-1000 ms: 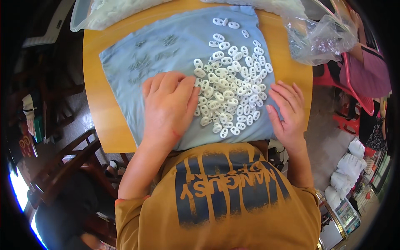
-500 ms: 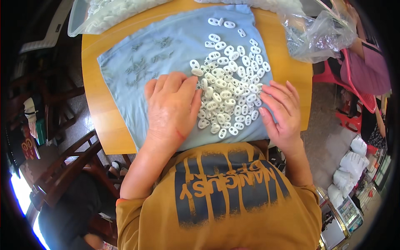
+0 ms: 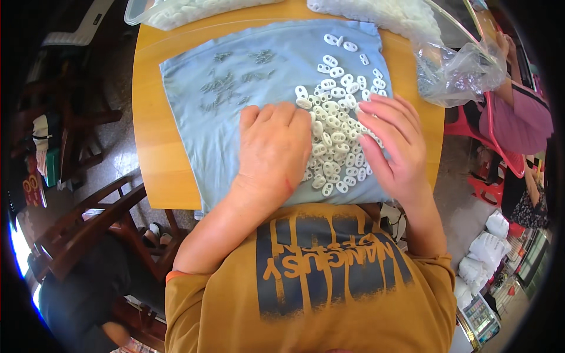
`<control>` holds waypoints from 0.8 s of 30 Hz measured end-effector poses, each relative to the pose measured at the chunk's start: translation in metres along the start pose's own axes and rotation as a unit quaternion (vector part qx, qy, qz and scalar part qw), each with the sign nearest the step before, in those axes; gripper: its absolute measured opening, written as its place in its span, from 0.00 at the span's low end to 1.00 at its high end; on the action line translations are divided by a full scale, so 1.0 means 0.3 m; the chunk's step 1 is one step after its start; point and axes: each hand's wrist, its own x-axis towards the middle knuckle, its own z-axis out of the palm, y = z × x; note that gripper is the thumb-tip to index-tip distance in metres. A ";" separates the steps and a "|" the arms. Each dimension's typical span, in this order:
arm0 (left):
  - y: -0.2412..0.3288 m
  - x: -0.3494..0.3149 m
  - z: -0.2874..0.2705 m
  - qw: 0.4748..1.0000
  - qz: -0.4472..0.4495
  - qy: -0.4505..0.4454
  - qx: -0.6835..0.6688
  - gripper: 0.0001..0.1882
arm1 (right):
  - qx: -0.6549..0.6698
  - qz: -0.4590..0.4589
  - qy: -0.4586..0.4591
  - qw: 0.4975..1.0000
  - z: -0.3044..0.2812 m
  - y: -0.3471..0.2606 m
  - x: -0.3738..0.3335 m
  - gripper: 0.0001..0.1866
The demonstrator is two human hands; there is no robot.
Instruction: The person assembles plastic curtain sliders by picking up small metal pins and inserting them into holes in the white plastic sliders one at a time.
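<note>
A heap of small white oval plastic pieces [image 3: 338,137], each with two holes, lies on a blue cloth [image 3: 206,147]. My left hand [image 3: 272,150] is at the heap's left edge, its fingers curled down and their tips hidden. Whatever it may hold cannot be seen. My right hand [image 3: 400,144] hovers over the heap's right side, thumb and fingers apart, covering some pieces. Small dark metal pieces, perhaps screws [image 3: 223,82], are scattered in groups on the cloth's left half.
The cloth covers part of a wooden table [image 3: 156,147]. Along the far edge are a clear tub [image 3: 194,13] of white pieces and a full clear bag [image 3: 376,15]. A crumpled plastic bag [image 3: 456,76] hangs at the right, near a person in purple [image 3: 524,112]. Dark wooden chairs [image 3: 94,217] stand left.
The view has shifted, so the table appears further right and lower. My right hand has moved left over the heap's edge. My left hand's fingers look more curled, beside the heap.
</note>
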 end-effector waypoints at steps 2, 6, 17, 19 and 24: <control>-0.004 -0.007 0.008 0.999 0.024 0.016 -0.026 0.08 | 0.016 -0.032 0.015 0.999 0.046 0.005 0.070 0.13; -0.007 -0.040 -0.002 0.987 0.041 0.062 -0.145 0.09 | 0.052 -0.062 0.029 0.996 0.157 0.005 0.196 0.09; -0.106 -0.196 -0.033 0.952 -0.037 0.197 -0.230 0.11 | 0.005 -0.048 -0.066 0.997 0.293 0.010 0.303 0.05; -0.114 -0.204 -0.039 0.951 -0.046 0.198 -0.235 0.11 | 0.036 -0.019 -0.076 0.996 0.295 0.015 0.313 0.05; -0.130 -0.209 -0.039 0.947 -0.064 0.192 -0.249 0.11 | 0.074 0.099 -0.186 0.975 0.270 -0.004 0.367 0.03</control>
